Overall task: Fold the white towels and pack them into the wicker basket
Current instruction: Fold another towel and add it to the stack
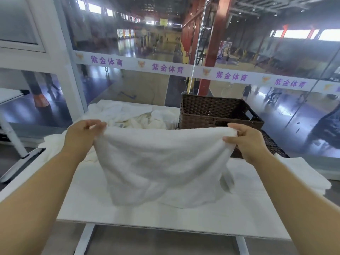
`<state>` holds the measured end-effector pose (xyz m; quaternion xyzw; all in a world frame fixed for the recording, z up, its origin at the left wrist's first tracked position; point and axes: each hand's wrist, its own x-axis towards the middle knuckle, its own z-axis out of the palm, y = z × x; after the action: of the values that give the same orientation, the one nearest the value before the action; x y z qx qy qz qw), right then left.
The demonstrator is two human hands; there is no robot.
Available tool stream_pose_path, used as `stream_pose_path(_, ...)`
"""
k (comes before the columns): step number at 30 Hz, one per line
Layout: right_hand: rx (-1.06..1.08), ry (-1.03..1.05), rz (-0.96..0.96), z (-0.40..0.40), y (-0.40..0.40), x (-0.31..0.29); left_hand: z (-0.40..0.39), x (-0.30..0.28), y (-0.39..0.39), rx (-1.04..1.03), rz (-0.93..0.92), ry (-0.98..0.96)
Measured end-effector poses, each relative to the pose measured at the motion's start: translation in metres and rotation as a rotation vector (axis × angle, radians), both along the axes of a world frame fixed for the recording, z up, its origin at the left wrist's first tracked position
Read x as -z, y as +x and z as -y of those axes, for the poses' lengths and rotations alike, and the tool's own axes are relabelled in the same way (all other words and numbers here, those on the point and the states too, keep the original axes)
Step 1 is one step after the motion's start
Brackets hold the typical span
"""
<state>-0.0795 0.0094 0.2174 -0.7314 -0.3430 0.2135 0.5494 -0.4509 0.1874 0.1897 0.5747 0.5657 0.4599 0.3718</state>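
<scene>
Towel hangs in front of the wicker basket, pinched at its top corners by left hand and right hand. Pull corners tight and even before folding.

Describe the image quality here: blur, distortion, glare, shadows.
Head view: wide-angle bending curves the table edge and window frames; the held towel is soft and overexposed, its weave barely resolved; the glass behind the wicker basket carries hazy reflections; the left hand and right hand look fairly sharp; a faint shadow lies under the towel's right edge.
</scene>
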Motion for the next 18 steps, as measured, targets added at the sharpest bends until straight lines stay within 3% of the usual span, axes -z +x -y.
stream_pose_path(3,-0.061,-0.085,0.192,0.014,-0.003,-0.014,0.018,-0.01,-0.003,0.146,-0.175,0.01)
stream_pose_path(7,-0.03,-0.156,0.44,0.016,0.004,-0.032,0.018,-0.025,-0.005,0.131,-0.421,0.083)
stream_pose_path(10,-0.041,-0.217,0.59,0.003,0.012,-0.038,0.007,-0.038,0.0,0.135,-0.494,0.149)
stream_pose_path(18,0.075,-0.24,0.625,-0.066,0.032,-0.018,-0.067,-0.035,0.027,0.166,-0.668,0.264)
